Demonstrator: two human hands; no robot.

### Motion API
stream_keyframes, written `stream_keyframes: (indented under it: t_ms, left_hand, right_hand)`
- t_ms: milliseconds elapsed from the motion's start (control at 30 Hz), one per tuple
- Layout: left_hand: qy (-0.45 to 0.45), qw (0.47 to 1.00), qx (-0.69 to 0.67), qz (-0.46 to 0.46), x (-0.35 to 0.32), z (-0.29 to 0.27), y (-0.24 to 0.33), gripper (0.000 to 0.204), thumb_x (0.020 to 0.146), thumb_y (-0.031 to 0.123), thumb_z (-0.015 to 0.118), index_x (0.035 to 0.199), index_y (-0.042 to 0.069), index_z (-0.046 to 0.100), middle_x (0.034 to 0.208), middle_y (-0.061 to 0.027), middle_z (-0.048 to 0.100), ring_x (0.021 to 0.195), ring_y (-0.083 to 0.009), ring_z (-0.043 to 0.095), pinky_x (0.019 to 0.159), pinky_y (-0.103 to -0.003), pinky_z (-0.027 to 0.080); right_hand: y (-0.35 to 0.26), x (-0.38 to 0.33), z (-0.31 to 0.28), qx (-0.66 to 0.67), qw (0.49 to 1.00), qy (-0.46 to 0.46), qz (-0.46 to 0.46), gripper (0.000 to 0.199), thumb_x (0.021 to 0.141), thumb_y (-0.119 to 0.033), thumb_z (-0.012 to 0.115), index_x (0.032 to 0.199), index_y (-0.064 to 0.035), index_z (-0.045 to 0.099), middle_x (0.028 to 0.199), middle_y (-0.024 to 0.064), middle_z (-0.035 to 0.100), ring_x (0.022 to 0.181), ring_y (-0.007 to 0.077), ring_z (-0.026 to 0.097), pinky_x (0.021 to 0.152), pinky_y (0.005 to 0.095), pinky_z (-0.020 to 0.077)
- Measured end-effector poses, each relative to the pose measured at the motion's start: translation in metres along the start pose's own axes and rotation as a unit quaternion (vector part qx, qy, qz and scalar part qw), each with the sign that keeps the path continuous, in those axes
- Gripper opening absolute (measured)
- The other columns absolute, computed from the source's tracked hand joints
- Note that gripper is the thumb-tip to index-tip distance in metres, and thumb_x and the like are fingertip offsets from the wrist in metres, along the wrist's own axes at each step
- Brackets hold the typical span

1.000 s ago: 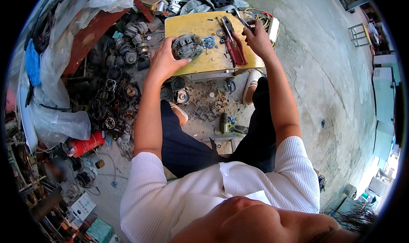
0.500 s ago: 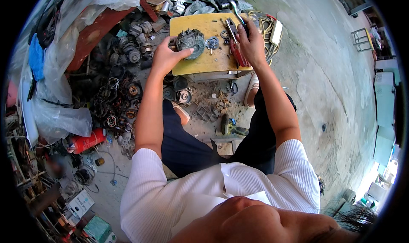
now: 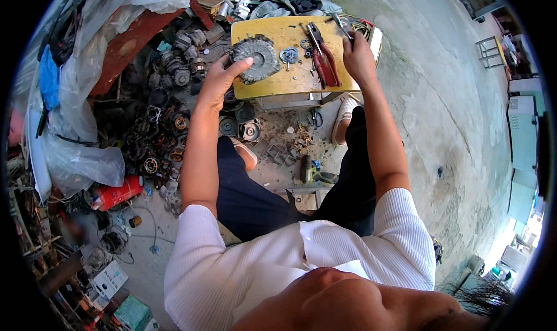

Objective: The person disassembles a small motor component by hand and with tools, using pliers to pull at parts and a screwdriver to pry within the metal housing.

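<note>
My left hand [image 3: 219,78] grips the left side of a round, grey, finned metal housing [image 3: 261,59], the thumb lying over its flat face. The housing is at the left end of a small yellow-topped table [image 3: 249,31]. At the table's right edge my right hand [image 3: 360,57] is closed around a metal hand tool [image 3: 340,23], its shiny end pointing up and to the left; it looks like a ratchet wrench. Between my hands lie red-handled pliers [image 3: 326,61], a small blue-grey round part [image 3: 288,55], a dark ring [image 3: 306,44] and some small bolts.
Greasy motor parts [image 3: 174,70] are heaped on the floor left of the table. A cordless drill [image 3: 310,169] rests on the floor between my legs. A pale power strip [image 3: 376,40] and cables are beyond my right hand. A red cylinder [image 3: 119,193] lies further left.
My left hand has shifted slightly left with the housing, whose flat face now shows more. My right hand has moved right, away from the pliers, and the tool has lowered and tilted.
</note>
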State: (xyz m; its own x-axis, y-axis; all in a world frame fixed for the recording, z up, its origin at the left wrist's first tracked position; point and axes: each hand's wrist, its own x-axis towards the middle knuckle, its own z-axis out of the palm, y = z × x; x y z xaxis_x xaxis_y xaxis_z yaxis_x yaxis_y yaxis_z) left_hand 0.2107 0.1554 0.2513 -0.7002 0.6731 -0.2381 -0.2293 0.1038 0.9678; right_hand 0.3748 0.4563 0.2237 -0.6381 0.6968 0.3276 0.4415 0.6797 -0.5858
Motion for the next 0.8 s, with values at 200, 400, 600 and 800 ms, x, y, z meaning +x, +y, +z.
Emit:
stream_keyframes:
  t_ms: [200,400,600,800]
  left_hand:
    - [0.049,0.983,-0.169,-0.048,0.0,-0.011,-0.003,0.072,0.078,0.047,0.081,0.134,0.01,0.055,0.124,-0.0049,0.061,0.113,-0.0187,0.059,0.099,-0.035,0.043]
    - [0.095,0.968,-0.222,-0.075,0.001,-0.02,0.0,0.071,0.075,0.051,0.082,0.128,0.012,0.056,0.12,-0.0034,0.059,0.109,-0.0184,0.057,0.098,-0.036,0.043]
    - [0.112,0.945,-0.288,-0.107,0.009,-0.024,-0.003,0.069,0.076,0.048,0.083,0.127,0.011,0.056,0.121,-0.0024,0.06,0.112,-0.0184,0.055,0.1,-0.038,0.042]
    - [0.105,0.942,-0.307,-0.087,0.016,-0.033,-0.006,0.076,0.076,0.043,0.085,0.132,0.007,0.048,0.13,-0.0074,0.055,0.119,-0.0243,0.053,0.108,-0.045,0.037]
  right_hand:
    - [0.045,0.014,0.009,-0.123,0.985,-0.111,0.04,0.037,0.096,-0.03,0.055,0.11,0.0037,0.062,0.112,0.0288,0.065,0.105,0.0455,0.063,0.092,0.0514,0.051]
    - [0.025,0.005,0.001,-0.164,0.979,-0.111,0.053,0.038,0.094,-0.038,0.059,0.112,-0.0045,0.066,0.114,0.0238,0.065,0.107,0.0414,0.065,0.09,0.0503,0.0531]
    - [0.03,0.0,0.006,-0.168,0.981,-0.091,0.039,0.041,0.092,-0.041,0.061,0.112,-0.0057,0.065,0.113,0.0229,0.066,0.103,0.0409,0.066,0.087,0.0497,0.0545]
    - [-0.024,-0.01,-0.016,-0.004,0.994,0.078,-0.075,0.023,0.097,-0.024,0.068,0.105,-0.0024,0.067,0.094,0.0055,0.072,0.085,0.0117,0.065,0.073,0.0284,0.053]
